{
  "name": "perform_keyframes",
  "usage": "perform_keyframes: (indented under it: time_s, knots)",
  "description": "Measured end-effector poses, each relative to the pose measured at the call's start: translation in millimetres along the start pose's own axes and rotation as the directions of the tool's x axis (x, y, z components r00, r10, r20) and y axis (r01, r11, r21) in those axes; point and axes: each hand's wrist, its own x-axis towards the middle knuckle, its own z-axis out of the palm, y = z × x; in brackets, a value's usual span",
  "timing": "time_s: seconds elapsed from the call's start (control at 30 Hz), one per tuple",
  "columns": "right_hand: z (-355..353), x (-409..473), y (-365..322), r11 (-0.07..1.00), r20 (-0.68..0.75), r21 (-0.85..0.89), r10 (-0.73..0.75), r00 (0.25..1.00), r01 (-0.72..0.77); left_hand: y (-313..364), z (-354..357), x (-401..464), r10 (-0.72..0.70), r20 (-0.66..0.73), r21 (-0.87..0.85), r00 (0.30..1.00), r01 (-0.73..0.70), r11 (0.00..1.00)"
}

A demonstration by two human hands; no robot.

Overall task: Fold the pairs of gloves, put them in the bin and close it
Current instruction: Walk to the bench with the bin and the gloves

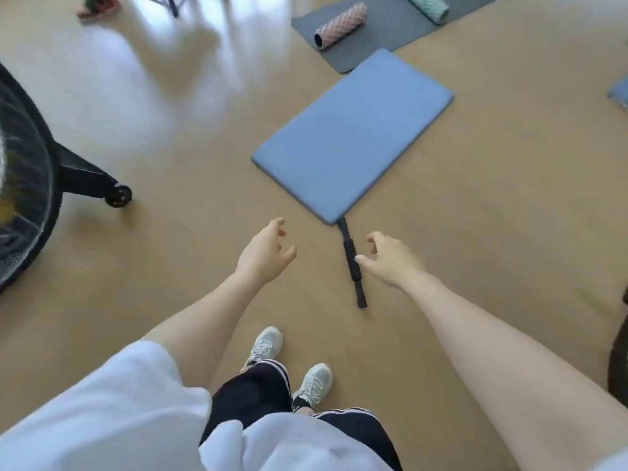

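Two bare hands were stretched out over the tan floor, both empty. The left hand hung palm-inward with its fingers loosely curled and spread, gripping nothing. The right hand was likewise relaxed, fingers bent and parted, its thumb tip lying in front of the black ridged massage stick, though whether it touched the stick could not be told. No gloves and no bin showed anywhere in the view, so their whereabouts could not be told.

The black stick lay on the floor with its far end at the near corner of a flat rectangular blue-grey foam pad, which sat at an angle toward the right half of the floor. Beyond the pad's far corner lay a dark grey exercise mat, and on it rested a pink textured foam roller; a pale green textured foam roller lay at the mat's far right edge. At the left edge of the floor stood a black mesh office chair, one wheeled leg pointing toward the centre. A small red and dark object lay blurred at the far left.

Below the hands, the person stood in white trainers, dark trousers with white side stripes and a white short-sleeved top.
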Motion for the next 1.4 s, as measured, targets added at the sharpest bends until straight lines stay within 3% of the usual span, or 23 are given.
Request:
perform_keyframes:
  time_s: [0.17,0.4,0.63,1.03,1.4]
  knots:
    - [13.1,35.9,-81.2,0.968,0.101,-0.076,-0.231,0.968,0.239,-62.7,-45.5,-21.8,-0.224,-0.14,-0.104,0.964,0.211,0.972]
    - [30.4,79.3,-177.9,0.9,0.205,-0.11,-0.395,0.895,0.422,-118.6,-99.8,-22.4,-0.315,-0.284,-0.195,0.906,0.267,0.944]
    - [5.3,156.9,-263.0,0.891,0.147,-0.15,-0.409,0.901,0.429,-149.1,-163.8,59.9,-0.28,-0.286,-0.188,0.917,0.233,0.954]
    - [-50.8,326.0,-423.9,0.93,0.073,-0.065,-0.357,0.931,0.362,-205.8,-332.0,238.9,-0.239,-0.283,-0.159,0.929,0.2,0.967]
    - [-129.3,543.9,-522.5,0.919,0.076,-0.117,-0.369,0.926,0.376,-222.1,-441.4,465.1,-0.216,-0.317,-0.186,0.923,0.163,0.969]
